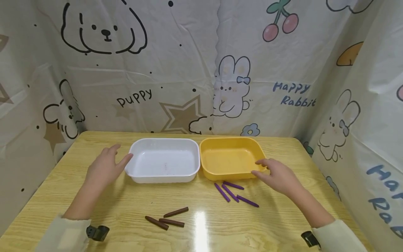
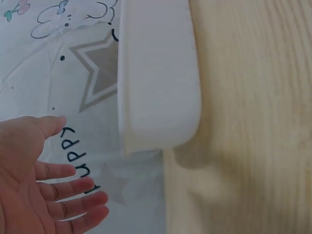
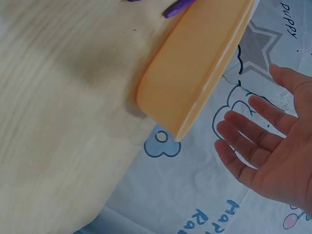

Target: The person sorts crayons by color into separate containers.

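My left hand [image 1: 105, 167] hovers by the left end of a white tray [image 1: 167, 178], fingers spread and holding nothing. In the left wrist view its palm and loose fingers [image 2: 73, 184] stand apart from the tray's wall. Over the right end of a yellow tray [image 1: 230, 174] is my right hand [image 1: 278, 175], thumb and fingers parted. The right wrist view shows these fingers [image 3: 248, 141] with nothing in them, away from the yellow wall. Several purple crayons [image 1: 230, 193] lie in front of the yellow tray. Three dark brown crayons [image 1: 171, 222] lie nearer the front.
The two trays stand side by side near the back of the wooden table [image 1: 119, 217], their visible floors bare. A printed cloth [image 1: 176, 80] hangs behind and along both sides. Dark devices [image 1: 98, 233] are worn at both wrists.
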`<state>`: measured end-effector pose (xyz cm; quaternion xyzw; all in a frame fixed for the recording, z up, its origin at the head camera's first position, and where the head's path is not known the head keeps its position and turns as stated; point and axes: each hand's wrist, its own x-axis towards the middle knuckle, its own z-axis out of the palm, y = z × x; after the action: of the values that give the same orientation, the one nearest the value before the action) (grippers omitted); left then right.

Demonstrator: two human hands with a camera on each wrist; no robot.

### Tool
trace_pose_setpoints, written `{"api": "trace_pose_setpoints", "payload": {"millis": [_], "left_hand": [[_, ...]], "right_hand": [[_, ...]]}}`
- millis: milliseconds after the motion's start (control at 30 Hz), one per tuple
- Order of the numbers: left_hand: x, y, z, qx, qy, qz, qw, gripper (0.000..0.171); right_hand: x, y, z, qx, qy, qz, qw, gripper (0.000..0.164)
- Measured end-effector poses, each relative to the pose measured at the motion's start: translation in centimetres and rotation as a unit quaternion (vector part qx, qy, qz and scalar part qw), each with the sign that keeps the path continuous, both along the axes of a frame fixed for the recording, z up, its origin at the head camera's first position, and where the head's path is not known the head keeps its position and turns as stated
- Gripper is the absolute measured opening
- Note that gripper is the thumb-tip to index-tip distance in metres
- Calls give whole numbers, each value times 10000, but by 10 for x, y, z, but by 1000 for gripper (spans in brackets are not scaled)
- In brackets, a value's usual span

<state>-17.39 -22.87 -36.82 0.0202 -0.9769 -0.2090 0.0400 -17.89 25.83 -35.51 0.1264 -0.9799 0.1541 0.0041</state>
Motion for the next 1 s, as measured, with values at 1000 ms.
{"api": "trace_pose_setpoints", "payload": {"millis": [1000], "left_hand": [[-3,-9,-40,1359,-348,128,9900,52]], "right_hand": [[21,-6,-80,-425,-876,1062,9896,15]]}}
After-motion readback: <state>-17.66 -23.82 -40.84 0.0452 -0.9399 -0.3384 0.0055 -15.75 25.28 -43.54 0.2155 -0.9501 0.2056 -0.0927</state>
